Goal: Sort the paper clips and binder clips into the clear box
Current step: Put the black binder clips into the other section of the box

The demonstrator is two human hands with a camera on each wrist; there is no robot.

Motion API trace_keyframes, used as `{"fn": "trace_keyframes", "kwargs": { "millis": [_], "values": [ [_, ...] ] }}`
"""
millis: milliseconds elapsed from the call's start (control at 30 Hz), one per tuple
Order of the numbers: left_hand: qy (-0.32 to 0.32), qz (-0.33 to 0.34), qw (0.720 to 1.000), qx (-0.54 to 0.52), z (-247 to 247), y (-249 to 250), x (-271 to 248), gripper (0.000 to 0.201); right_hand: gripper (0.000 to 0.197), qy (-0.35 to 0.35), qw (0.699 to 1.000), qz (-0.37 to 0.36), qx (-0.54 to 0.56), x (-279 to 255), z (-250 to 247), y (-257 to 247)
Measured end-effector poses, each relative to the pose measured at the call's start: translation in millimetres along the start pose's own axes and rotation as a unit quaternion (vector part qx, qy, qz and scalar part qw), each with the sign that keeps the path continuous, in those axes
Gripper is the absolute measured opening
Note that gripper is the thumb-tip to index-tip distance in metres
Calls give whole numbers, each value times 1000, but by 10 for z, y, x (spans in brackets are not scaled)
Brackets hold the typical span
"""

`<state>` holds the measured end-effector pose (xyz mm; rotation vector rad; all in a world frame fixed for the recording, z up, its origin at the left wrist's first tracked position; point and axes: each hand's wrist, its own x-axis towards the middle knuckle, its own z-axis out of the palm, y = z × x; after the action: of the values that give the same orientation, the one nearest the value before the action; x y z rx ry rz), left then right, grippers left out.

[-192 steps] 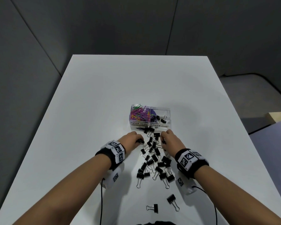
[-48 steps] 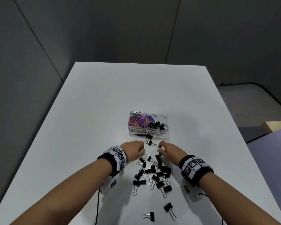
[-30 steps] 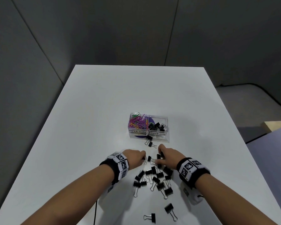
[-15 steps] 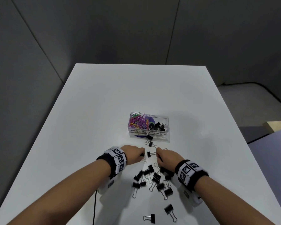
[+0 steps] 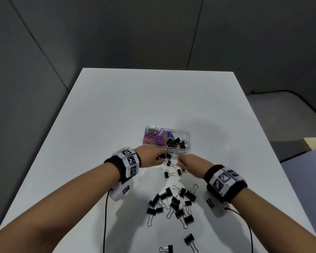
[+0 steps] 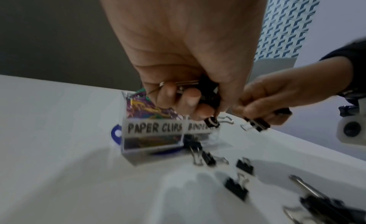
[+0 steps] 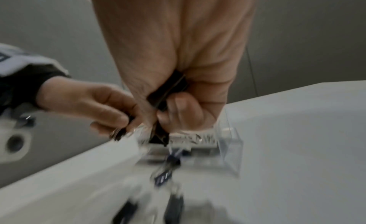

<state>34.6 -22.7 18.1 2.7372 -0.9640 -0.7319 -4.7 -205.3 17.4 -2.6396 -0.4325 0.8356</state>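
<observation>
Closing in on the clear box (image 5: 167,138) after working lower down the pile half a second earlier, both hands now hover just before its front wall, each clenched round black binder clips. The left hand (image 5: 152,157) grips several clips in curled fingers, wire handles poking out in the left wrist view; the right hand (image 5: 189,162) is likewise curled round clips, with one dangling from its fingertips. That suggests a drop into the box's right compartment, labelled for binder clips, is the step in hand.

The white table (image 5: 117,106) fills most of the scene, backed by grey padded wall panels (image 5: 117,33) in a plain room, with a grey floor to the right. The box sits near the table's middle: coloured paper clips (image 5: 153,137) fill its left compartment, and a few binder clips lie in the right one.

Much remains to sort, by the look of it. A loose pile of binder clips (image 5: 173,203) lies on the table between the forearms, a few singles sit just before the box, and two strays (image 5: 189,240) rest near the table's near edge.
</observation>
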Motion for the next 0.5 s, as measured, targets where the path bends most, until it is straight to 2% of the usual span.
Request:
{"fn": "trace_keyframes", "kwargs": {
  "millis": [100,167,333,500],
  "values": [
    [21,-17,1000,5,-229,-62,90,26,17,118,990,18,75,147,-320,43],
    [39,-36,998,18,-361,-92,164,27,16,170,978,34,117,273,-454,60],
    [59,-68,995,46,-571,-77,323,29,16,168,974,74,131,487,-458,56],
    [71,-29,996,48,-548,122,535,27,21,219,965,75,122,389,-385,92]
  ]
}}
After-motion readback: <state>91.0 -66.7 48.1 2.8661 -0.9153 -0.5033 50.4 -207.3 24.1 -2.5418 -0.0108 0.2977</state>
